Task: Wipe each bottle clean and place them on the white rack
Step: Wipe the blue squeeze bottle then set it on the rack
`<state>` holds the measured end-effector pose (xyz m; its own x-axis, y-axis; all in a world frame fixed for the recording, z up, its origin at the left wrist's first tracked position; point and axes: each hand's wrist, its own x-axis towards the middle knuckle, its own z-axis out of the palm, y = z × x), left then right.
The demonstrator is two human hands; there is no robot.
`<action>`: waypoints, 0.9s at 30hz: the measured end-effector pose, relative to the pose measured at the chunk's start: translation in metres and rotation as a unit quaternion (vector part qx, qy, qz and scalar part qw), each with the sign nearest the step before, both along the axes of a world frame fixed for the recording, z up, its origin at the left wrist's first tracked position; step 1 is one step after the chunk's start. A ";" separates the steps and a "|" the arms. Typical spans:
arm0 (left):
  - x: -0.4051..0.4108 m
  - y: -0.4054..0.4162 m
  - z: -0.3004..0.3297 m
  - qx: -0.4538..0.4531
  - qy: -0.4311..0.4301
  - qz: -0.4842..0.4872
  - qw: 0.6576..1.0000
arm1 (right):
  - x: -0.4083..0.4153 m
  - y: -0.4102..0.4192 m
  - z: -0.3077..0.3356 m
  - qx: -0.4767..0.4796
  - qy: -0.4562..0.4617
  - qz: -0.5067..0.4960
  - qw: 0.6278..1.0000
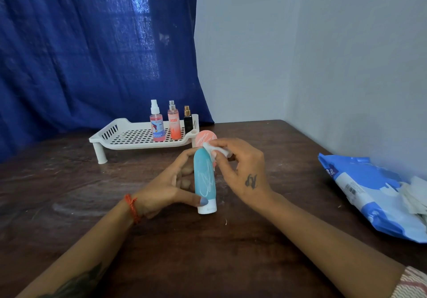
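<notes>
Teal bottle [204, 180] between left hand [166, 186] thumb and fingers.

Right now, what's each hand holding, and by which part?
Left hand grips the teal bottle around its lower body near the white cap. Right hand pinches a white wipe against the bottle's upper end.

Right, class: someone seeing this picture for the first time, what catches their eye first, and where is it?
Probably the teal tube at the table's centre, held cap-down by the left hand while the right hand rubs a white wipe on its top. Next, three spray bottles upright on the white rack behind, before a blue curtain.
</notes>
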<state>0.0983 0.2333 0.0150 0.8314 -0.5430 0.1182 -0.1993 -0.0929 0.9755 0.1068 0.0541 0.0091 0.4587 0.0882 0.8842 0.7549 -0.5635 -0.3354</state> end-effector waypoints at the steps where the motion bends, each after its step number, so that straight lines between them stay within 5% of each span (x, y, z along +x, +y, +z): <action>1: 0.000 0.000 0.000 0.000 -0.003 -0.002 1.000 | -0.001 0.001 0.000 -0.010 0.002 0.014 1.000; 15: 0.000 0.001 -0.002 0.000 -0.010 -0.018 1.000 | 0.000 -0.008 0.003 -0.118 -0.075 0.101 0.985; 21: 0.000 0.002 -0.001 -0.002 -0.004 -0.011 1.000 | 0.005 -0.010 0.006 0.025 -0.027 0.029 0.999; 27: 0.001 0.003 -0.001 0.003 -0.003 -0.008 1.000 | 0.004 -0.003 0.000 -0.003 0.017 0.057 0.998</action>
<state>0.0993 0.2362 0.0136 0.8223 -0.5564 0.1196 -0.2060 -0.0951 0.9739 0.1105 0.0512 0.0090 0.4749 0.1476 0.8676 0.8029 -0.4762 -0.3585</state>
